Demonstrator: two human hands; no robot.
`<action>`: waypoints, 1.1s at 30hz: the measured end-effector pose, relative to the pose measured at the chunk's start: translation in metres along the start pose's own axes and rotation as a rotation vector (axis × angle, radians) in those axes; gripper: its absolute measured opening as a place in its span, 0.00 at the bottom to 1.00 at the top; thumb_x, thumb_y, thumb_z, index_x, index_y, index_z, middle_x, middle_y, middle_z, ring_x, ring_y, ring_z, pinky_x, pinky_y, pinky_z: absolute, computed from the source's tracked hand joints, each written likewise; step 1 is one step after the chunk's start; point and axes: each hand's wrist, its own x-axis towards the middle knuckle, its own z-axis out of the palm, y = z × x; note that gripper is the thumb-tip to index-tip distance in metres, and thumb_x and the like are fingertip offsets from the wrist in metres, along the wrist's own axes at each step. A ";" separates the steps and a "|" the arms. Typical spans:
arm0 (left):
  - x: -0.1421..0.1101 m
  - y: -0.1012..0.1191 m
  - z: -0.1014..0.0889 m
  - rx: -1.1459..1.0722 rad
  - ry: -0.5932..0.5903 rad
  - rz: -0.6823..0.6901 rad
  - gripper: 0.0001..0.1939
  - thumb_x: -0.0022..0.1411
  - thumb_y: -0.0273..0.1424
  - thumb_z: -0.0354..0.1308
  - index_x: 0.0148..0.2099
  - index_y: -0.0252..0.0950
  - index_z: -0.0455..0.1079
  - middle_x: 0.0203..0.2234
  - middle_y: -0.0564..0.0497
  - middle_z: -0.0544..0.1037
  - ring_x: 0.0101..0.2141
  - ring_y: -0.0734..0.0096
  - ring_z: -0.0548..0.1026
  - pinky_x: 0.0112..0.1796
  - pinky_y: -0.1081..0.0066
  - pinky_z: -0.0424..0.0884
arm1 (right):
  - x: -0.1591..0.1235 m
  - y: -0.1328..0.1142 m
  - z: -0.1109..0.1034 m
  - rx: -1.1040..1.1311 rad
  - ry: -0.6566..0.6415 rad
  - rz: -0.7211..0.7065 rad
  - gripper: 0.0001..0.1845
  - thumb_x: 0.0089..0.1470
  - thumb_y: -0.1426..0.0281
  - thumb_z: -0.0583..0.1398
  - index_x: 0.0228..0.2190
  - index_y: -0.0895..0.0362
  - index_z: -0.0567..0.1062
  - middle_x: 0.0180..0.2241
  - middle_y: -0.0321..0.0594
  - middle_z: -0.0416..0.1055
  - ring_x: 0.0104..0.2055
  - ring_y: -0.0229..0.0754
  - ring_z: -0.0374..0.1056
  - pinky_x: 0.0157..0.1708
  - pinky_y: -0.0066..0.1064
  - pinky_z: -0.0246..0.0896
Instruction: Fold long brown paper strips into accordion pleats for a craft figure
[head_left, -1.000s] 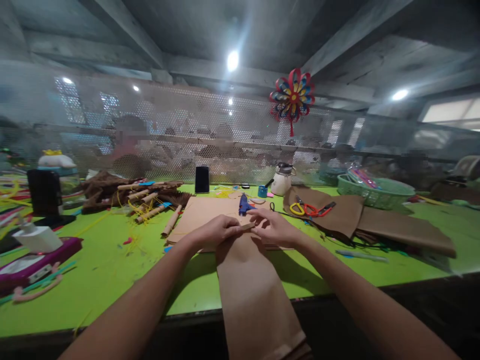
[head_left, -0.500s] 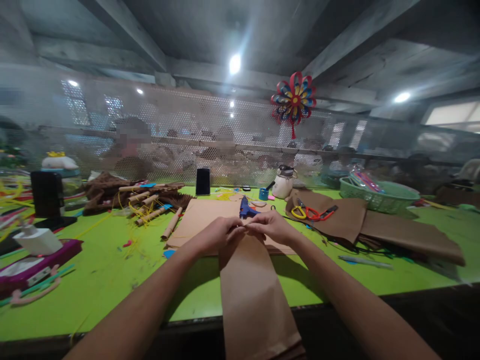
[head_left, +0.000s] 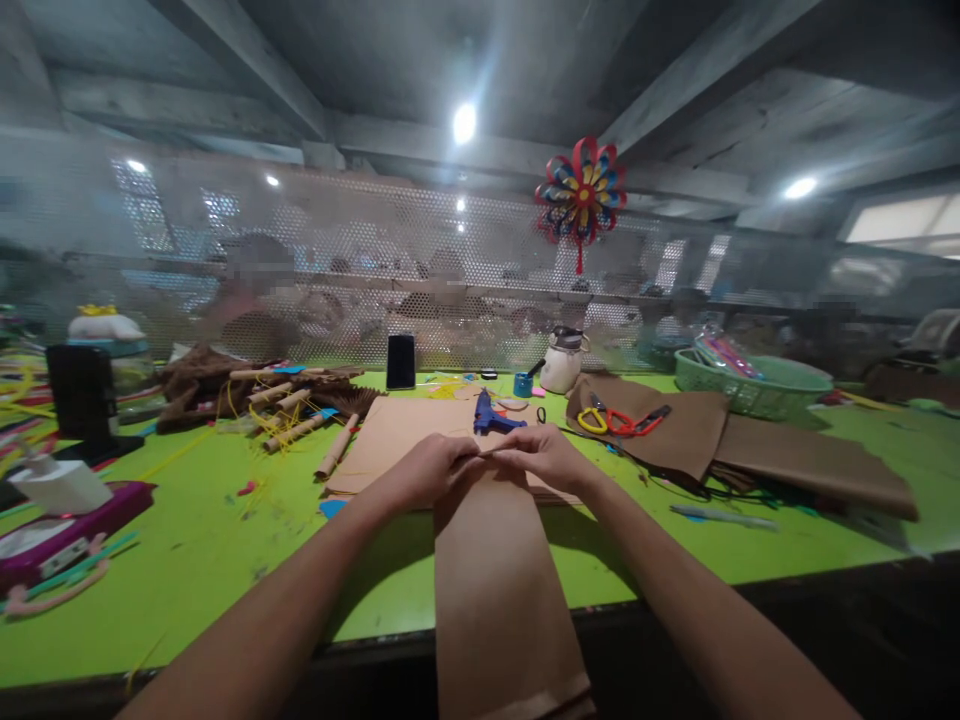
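Note:
A long strip of brown kraft paper (head_left: 499, 590) runs from my fingers over the table's front edge toward me. At its far end, my left hand (head_left: 442, 468) pinches the narrow folded or rolled edge. Close beside it, my right hand (head_left: 546, 455) grips the same edge with thumb and fingers, the fingertips of both hands nearly meeting. Just beyond them a blue glue gun (head_left: 495, 415) lies on a stack of flat brown paper sheets (head_left: 405, 425). The underside of the held edge is hidden by my fingers.
Rolled paper tubes (head_left: 289, 425) with yellow strings lie at the left, near a purple power strip (head_left: 75, 530). Red-and-yellow scissors (head_left: 619, 420) rest on brown paper (head_left: 682, 430) at the right. A green basket (head_left: 757, 385), a white jug (head_left: 562, 360) and a phone (head_left: 401, 362) stand farther back.
My right fingers have closed in on the paper's far edge, which showed as a raised flap between my hands earlier. My hands are now closer together, and the view has shifted slightly.

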 end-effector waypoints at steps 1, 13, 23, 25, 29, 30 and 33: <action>0.000 0.001 0.000 -0.009 -0.001 -0.002 0.19 0.61 0.41 0.43 0.32 0.34 0.69 0.23 0.51 0.72 0.23 0.75 0.64 0.24 0.76 0.54 | 0.000 0.000 0.000 -0.032 0.012 -0.017 0.18 0.46 0.59 0.59 0.30 0.61 0.77 0.24 0.39 0.72 0.26 0.35 0.64 0.25 0.25 0.58; -0.001 -0.007 -0.012 -0.302 -0.156 0.016 0.20 0.61 0.41 0.42 0.34 0.32 0.68 0.25 0.52 0.70 0.27 0.74 0.64 0.28 0.77 0.58 | -0.002 0.008 -0.006 -0.015 0.050 -0.027 0.14 0.48 0.62 0.58 0.27 0.61 0.77 0.25 0.39 0.73 0.26 0.35 0.65 0.28 0.25 0.58; -0.003 -0.004 -0.010 -0.215 -0.108 0.034 0.19 0.61 0.39 0.41 0.32 0.32 0.68 0.24 0.53 0.70 0.25 0.76 0.64 0.25 0.78 0.56 | -0.001 0.014 -0.009 -0.035 0.024 -0.008 0.18 0.49 0.60 0.57 0.28 0.62 0.77 0.23 0.40 0.72 0.24 0.35 0.63 0.26 0.25 0.58; -0.004 -0.002 -0.010 -0.199 -0.114 0.052 0.18 0.61 0.39 0.42 0.33 0.33 0.68 0.26 0.52 0.71 0.26 0.75 0.65 0.26 0.78 0.56 | -0.001 0.015 -0.009 -0.034 0.048 -0.006 0.17 0.48 0.60 0.58 0.28 0.62 0.78 0.22 0.39 0.72 0.23 0.34 0.63 0.25 0.24 0.57; -0.004 0.001 -0.007 -0.142 -0.077 0.034 0.18 0.61 0.40 0.42 0.35 0.35 0.68 0.27 0.52 0.73 0.26 0.74 0.67 0.25 0.77 0.56 | -0.001 0.014 -0.006 -0.044 0.084 -0.014 0.15 0.48 0.61 0.58 0.28 0.61 0.78 0.24 0.39 0.72 0.25 0.35 0.63 0.25 0.24 0.57; -0.004 0.001 -0.006 -0.110 -0.059 0.031 0.18 0.62 0.40 0.42 0.35 0.35 0.68 0.27 0.51 0.74 0.26 0.73 0.67 0.25 0.77 0.56 | -0.001 0.014 -0.005 -0.051 0.085 -0.012 0.16 0.48 0.61 0.58 0.29 0.61 0.78 0.23 0.39 0.72 0.25 0.35 0.63 0.24 0.24 0.57; -0.003 -0.003 -0.001 0.001 -0.023 0.040 0.18 0.62 0.40 0.41 0.36 0.35 0.69 0.27 0.49 0.74 0.26 0.72 0.68 0.25 0.76 0.55 | 0.000 0.013 -0.003 -0.059 0.076 0.000 0.17 0.49 0.61 0.57 0.29 0.61 0.78 0.19 0.38 0.70 0.21 0.34 0.61 0.22 0.24 0.55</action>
